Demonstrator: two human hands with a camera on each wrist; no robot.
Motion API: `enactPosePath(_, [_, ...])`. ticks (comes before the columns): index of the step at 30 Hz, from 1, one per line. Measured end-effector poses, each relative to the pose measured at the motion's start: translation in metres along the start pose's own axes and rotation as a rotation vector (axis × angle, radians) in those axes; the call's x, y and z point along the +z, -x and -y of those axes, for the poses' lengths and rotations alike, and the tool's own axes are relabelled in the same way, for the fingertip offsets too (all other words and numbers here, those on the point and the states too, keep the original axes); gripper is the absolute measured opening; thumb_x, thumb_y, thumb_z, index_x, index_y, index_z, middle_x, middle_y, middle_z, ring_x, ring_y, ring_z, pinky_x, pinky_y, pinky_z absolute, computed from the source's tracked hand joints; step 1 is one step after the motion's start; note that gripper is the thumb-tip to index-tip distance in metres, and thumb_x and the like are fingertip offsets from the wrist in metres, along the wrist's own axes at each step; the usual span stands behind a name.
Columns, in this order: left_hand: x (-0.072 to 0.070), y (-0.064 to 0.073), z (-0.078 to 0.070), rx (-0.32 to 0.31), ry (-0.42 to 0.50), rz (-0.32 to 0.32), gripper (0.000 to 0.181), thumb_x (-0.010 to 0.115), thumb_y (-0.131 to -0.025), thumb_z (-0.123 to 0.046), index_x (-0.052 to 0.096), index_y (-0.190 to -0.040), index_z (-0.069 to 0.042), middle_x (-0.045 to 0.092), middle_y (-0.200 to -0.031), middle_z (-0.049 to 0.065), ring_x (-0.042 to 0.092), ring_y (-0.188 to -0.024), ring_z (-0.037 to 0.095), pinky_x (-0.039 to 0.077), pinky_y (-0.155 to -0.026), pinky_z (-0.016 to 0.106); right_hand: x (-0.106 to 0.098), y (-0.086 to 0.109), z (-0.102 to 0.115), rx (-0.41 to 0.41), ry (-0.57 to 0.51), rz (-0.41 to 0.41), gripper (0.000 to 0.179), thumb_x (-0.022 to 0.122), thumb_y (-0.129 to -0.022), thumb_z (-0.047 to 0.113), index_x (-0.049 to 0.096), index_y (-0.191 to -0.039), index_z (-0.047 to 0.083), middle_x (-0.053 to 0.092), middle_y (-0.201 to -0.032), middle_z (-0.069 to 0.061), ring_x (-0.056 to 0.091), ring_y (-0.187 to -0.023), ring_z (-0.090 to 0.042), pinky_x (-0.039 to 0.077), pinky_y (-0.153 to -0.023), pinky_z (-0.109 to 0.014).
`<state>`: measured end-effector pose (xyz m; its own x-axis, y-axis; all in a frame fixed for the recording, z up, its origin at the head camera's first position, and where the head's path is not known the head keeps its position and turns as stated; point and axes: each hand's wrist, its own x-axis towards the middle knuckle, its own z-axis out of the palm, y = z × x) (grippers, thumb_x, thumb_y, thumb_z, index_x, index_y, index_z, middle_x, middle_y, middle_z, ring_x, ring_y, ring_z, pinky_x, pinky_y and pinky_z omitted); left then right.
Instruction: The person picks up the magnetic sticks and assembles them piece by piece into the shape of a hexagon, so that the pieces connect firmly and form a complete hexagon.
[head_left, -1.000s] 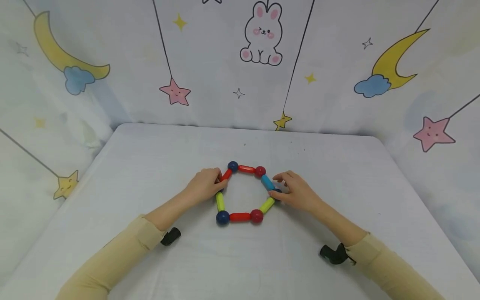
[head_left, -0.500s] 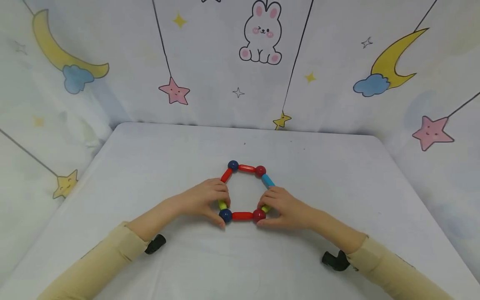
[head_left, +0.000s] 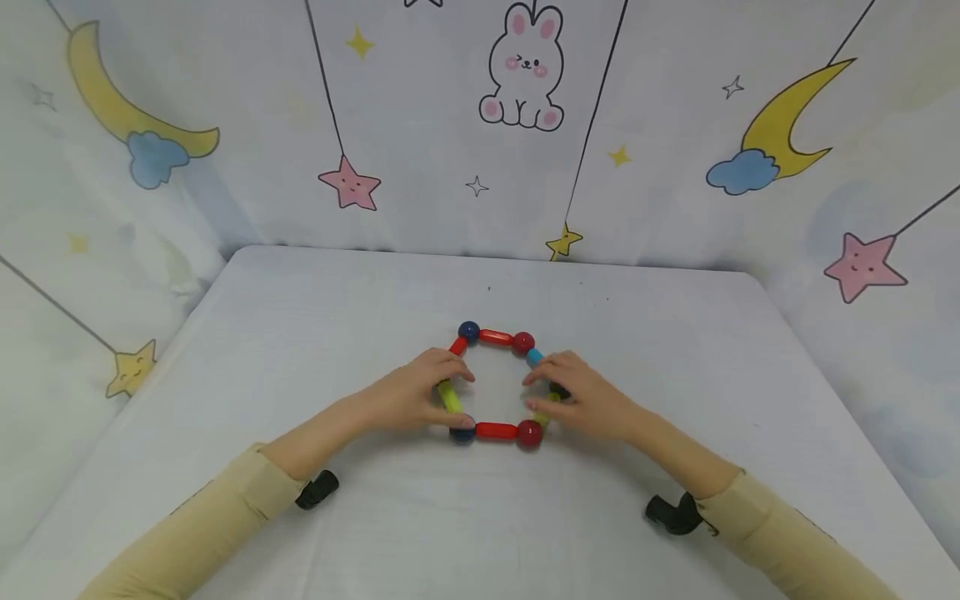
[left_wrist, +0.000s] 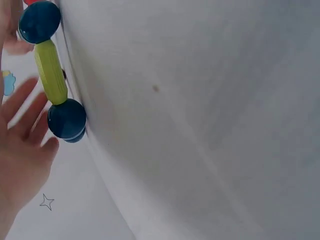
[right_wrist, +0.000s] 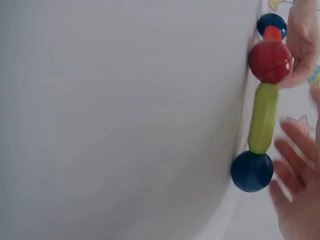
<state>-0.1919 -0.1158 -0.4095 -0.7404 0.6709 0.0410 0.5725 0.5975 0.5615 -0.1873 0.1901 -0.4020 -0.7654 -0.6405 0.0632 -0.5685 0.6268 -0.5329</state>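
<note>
A ring of magnetic sticks and balls lies on the white table, with a front red stick point(head_left: 497, 431) between a blue ball point(head_left: 463, 430) and a red ball point(head_left: 529, 434). My left hand point(head_left: 408, 393) is at the ring's left side, fingers spread over it and thumb overlapping the front blue ball. A yellow-green stick point(left_wrist: 51, 72) shows beside that hand in the left wrist view. My right hand point(head_left: 588, 398) reaches over the right side, fingers loosely extended near a yellow-green stick point(right_wrist: 263, 118) and a blue ball point(right_wrist: 252, 171). It partly hides the light blue stick point(head_left: 534, 357).
At the ring's far side a red stick point(head_left: 496, 337) joins a blue ball point(head_left: 468, 332) and a red ball point(head_left: 523, 342). Dark wrist devices point(head_left: 672, 514) sit by both cuffs. A patterned cloth wall point(head_left: 420, 125) stands behind the table point(head_left: 315, 308).
Both hands went from the ring's sides to its front balls; the right hand then moved back to the right side. The front red stick and its balls have shifted slightly right.
</note>
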Motion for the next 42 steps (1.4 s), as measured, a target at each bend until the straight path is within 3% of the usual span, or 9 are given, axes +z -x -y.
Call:
enactPosePath(2, [-0.003, -0.006, 0.003, -0.097, 0.018, -0.077, 0.061, 0.069, -0.087, -0.05, 0.055, -0.133, -0.011, 0.049, -0.135, 0.004, 0.045, -0.124, 0.02, 0.043, -0.102, 0.04, -0.005, -0.007, -0.004, 0.065, 0.025, -0.091, 0.041, 0.068, -0.092, 0.032, 0.058, -0.126, 0.011, 0.056, -0.123, -0.003, 0.051, -0.11, -0.021, 0.05, -0.087, -0.039])
enactPosePath(4, [-0.007, -0.016, 0.008, -0.174, 0.042, -0.124, 0.063, 0.066, -0.091, -0.043, 0.048, -0.139, -0.005, 0.049, -0.137, 0.012, 0.05, -0.12, 0.025, 0.044, -0.099, 0.042, -0.008, -0.018, -0.01, 0.137, 0.036, -0.118, 0.051, 0.068, -0.092, 0.031, 0.051, -0.134, 0.006, 0.054, -0.124, -0.01, 0.054, -0.1, -0.022, 0.052, -0.08, -0.034])
enactPosePath(8, [-0.012, -0.039, 0.021, -0.269, 0.107, -0.096, 0.072, 0.065, -0.093, -0.035, 0.034, -0.147, 0.002, 0.051, -0.133, 0.018, 0.056, -0.104, 0.025, 0.05, -0.088, 0.037, -0.006, -0.04, -0.021, 0.214, 0.04, -0.036, 0.066, 0.067, -0.092, 0.035, 0.039, -0.143, 0.006, 0.051, -0.125, -0.015, 0.054, -0.09, -0.02, 0.052, -0.074, -0.031])
enactPosePath(14, [-0.008, -0.059, 0.028, -0.202, 0.047, -0.06, 0.062, 0.064, -0.095, -0.026, 0.04, -0.145, -0.001, 0.055, -0.118, 0.017, 0.055, -0.094, 0.023, 0.049, -0.081, 0.034, 0.002, -0.056, -0.03, 0.162, 0.119, -0.008, 0.051, 0.064, -0.095, 0.027, 0.045, -0.138, 0.005, 0.054, -0.126, -0.017, 0.056, -0.1, -0.025, 0.052, -0.087, -0.04])
enactPosePath(20, [-0.003, -0.066, 0.026, -0.176, 0.047, -0.104, 0.052, 0.064, -0.095, -0.022, 0.047, -0.14, -0.001, 0.058, -0.116, 0.016, 0.059, -0.095, 0.025, 0.05, -0.083, 0.034, 0.0, -0.058, -0.035, 0.186, 0.072, -0.077, 0.039, 0.064, -0.094, 0.018, 0.052, -0.128, 0.004, 0.057, -0.101, -0.011, 0.052, -0.082, -0.022, 0.048, -0.069, -0.032])
enactPosePath(24, [0.0, -0.07, 0.023, -0.164, 0.038, -0.137, 0.047, 0.062, -0.096, -0.021, 0.049, -0.136, 0.001, 0.059, -0.118, 0.018, 0.059, -0.101, 0.027, 0.049, -0.086, 0.036, -0.001, -0.056, -0.036, 0.203, 0.053, -0.099, 0.039, 0.065, -0.093, 0.018, 0.052, -0.127, 0.003, 0.055, -0.095, -0.01, 0.052, -0.078, -0.022, 0.046, -0.065, -0.03])
enactPosePath(36, [0.007, -0.076, 0.018, -0.215, 0.024, -0.18, 0.04, 0.06, -0.097, -0.017, 0.052, -0.131, 0.002, 0.06, -0.115, 0.017, 0.058, -0.1, 0.027, 0.05, -0.087, 0.037, 0.0, -0.056, -0.032, 0.262, 0.042, -0.136, 0.042, 0.064, -0.094, 0.02, 0.051, -0.129, 0.001, 0.056, -0.099, -0.012, 0.052, -0.084, -0.024, 0.045, -0.068, -0.033])
enactPosePath(42, [0.007, -0.075, 0.016, -0.247, 0.0, -0.194, 0.044, 0.059, -0.098, -0.023, 0.051, -0.133, 0.002, 0.06, -0.112, 0.016, 0.056, -0.092, 0.025, 0.049, -0.083, 0.037, -0.004, -0.049, -0.031, 0.249, 0.013, -0.122, 0.049, 0.064, -0.094, 0.022, 0.048, -0.134, -0.002, 0.059, -0.11, -0.016, 0.054, -0.08, -0.022, 0.048, -0.068, -0.031])
